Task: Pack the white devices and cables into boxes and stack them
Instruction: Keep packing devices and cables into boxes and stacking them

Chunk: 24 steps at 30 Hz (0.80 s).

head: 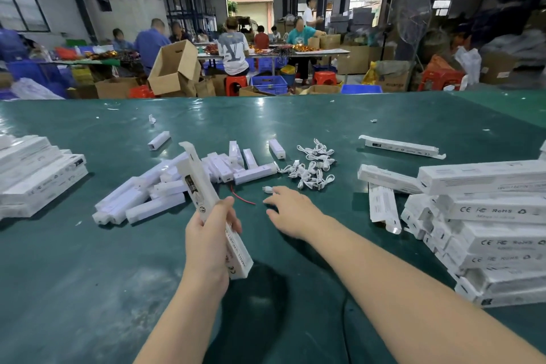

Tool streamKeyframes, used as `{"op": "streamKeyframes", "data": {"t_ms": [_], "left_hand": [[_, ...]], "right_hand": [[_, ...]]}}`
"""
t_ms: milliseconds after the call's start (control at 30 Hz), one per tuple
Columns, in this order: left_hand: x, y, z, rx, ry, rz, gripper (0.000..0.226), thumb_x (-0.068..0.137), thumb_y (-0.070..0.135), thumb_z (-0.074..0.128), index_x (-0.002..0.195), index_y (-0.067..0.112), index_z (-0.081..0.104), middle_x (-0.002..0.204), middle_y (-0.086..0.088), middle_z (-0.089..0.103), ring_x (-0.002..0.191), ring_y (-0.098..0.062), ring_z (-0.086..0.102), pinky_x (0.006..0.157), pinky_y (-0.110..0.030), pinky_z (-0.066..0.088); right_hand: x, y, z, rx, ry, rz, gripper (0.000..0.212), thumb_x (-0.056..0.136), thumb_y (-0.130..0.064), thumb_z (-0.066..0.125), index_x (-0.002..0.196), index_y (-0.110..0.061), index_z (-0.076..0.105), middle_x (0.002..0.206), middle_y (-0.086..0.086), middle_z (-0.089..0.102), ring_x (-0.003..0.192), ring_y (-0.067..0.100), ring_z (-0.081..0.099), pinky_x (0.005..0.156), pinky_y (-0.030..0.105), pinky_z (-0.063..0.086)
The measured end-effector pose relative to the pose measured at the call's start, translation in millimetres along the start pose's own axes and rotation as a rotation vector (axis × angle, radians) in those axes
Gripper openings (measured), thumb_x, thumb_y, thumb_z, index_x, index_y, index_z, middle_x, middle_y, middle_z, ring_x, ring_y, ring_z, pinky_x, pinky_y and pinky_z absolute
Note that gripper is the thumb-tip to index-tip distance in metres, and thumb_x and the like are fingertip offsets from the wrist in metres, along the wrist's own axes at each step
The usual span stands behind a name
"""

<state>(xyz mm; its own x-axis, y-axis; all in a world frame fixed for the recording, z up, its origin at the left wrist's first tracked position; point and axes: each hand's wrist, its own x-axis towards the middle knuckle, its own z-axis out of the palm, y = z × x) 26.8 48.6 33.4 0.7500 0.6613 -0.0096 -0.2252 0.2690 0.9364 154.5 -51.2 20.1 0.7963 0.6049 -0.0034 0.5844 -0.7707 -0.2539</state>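
My left hand (pixel 211 233) grips a long white box (pixel 204 195), held tilted with its open flap pointing up and away. My right hand (pixel 291 210) hovers low over the green table (pixel 384 115), its fingertips pinching a small white cable (pixel 268 189). Just beyond lies a heap of coiled white cables (pixel 314 164). A pile of white devices (pixel 177 183) spreads to the left of the held box. Empty white boxes (pixel 484 216) are heaped at the right. Packed boxes are stacked at the far left (pixel 38 174).
A loose red wire (pixel 242 196) lies between the hands. One opened box (pixel 401 146) lies apart at the back right. Beyond the table's far edge stand cardboard cartons (pixel 174 68), blue crates and red stools, with several people at other tables.
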Motion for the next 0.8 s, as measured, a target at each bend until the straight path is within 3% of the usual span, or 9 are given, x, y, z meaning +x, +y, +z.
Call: {"op": "streamKeyframes", "data": {"t_ms": [100,233,367,433,500,600,700,800], "left_hand": [[0,1,2,-0.070,-0.017,-0.059,0.024,0.089,0.015,0.061,0.069,0.017,0.048,0.055,0.005,0.049,0.046,-0.011,0.045,0.054,-0.027,0.036],[-2,1,3,-0.063,-0.069,-0.106,0.022,0.088,0.015,0.061,0.070,0.016,0.048,0.056,0.005,0.050,0.046,-0.010,0.045,0.055,-0.026,0.037],[-6,0,6,-0.003,-0.135,-0.155,0.014,0.087,0.012,0.063,0.075,0.011,0.055,0.062,0.000,0.057,0.051,-0.012,0.054,0.060,-0.026,0.047],[-11,-1,9,0.028,-0.233,-0.202,0.007,0.088,0.011,0.064,0.085,0.005,0.063,0.073,-0.003,0.068,0.060,-0.014,0.065,0.062,-0.026,0.056],[-18,-3,12,0.073,-0.357,-0.233,0.010,0.086,0.013,0.068,0.089,0.003,0.070,0.086,-0.006,0.074,0.073,-0.016,0.070,0.067,-0.024,0.058],[-25,-3,15,0.111,-0.450,-0.227,0.012,0.082,0.012,0.070,0.072,0.009,0.076,0.080,-0.008,0.072,0.070,-0.013,0.066,0.066,-0.019,0.056],[-26,-1,14,0.128,-0.471,-0.210,0.009,0.075,0.008,0.074,0.068,0.011,0.069,0.073,-0.009,0.064,0.063,-0.012,0.061,0.061,-0.019,0.053],[-25,2,10,0.215,-0.608,-0.250,0.024,0.072,0.006,0.080,0.058,0.020,0.067,0.072,-0.007,0.063,0.060,-0.013,0.059,0.057,-0.022,0.051]], "right_hand": [[-7,3,1,0.016,0.122,0.000,0.031,0.093,-0.002,0.044,0.113,-0.009,0.067,0.122,0.011,0.055,0.115,0.031,0.054,0.096,0.038,0.045],[-40,5,-3,0.166,0.203,0.023,0.031,0.090,-0.002,0.047,0.104,-0.011,0.073,0.114,0.005,0.063,0.107,0.024,0.059,0.093,0.032,0.045],[-88,3,-10,0.593,0.541,0.038,0.023,0.085,0.000,0.060,0.088,-0.016,0.076,0.090,-0.007,0.070,0.083,0.001,0.065,0.078,0.010,0.048],[-111,4,-14,0.831,0.652,-0.032,0.024,0.084,0.004,0.065,0.084,-0.017,0.075,0.086,-0.008,0.072,0.081,0.003,0.069,0.078,0.011,0.051],[-127,4,-15,1.064,0.606,-0.122,0.024,0.083,0.007,0.068,0.085,-0.015,0.076,0.087,-0.002,0.075,0.082,0.013,0.073,0.078,0.020,0.056],[-138,2,-10,1.285,0.475,-0.151,0.024,0.083,0.011,0.068,0.085,-0.012,0.076,0.087,0.004,0.077,0.082,0.020,0.074,0.077,0.025,0.058],[-141,2,-7,1.169,0.469,-0.133,0.030,0.078,0.004,0.075,0.092,-0.023,0.074,0.101,-0.007,0.072,0.083,0.012,0.071,0.074,0.022,0.055],[-143,5,-8,0.903,0.386,-0.165,0.060,0.072,-0.012,0.085,0.122,-0.036,0.061,0.122,-0.027,0.051,0.083,0.008,0.061,0.070,0.023,0.054]]}}
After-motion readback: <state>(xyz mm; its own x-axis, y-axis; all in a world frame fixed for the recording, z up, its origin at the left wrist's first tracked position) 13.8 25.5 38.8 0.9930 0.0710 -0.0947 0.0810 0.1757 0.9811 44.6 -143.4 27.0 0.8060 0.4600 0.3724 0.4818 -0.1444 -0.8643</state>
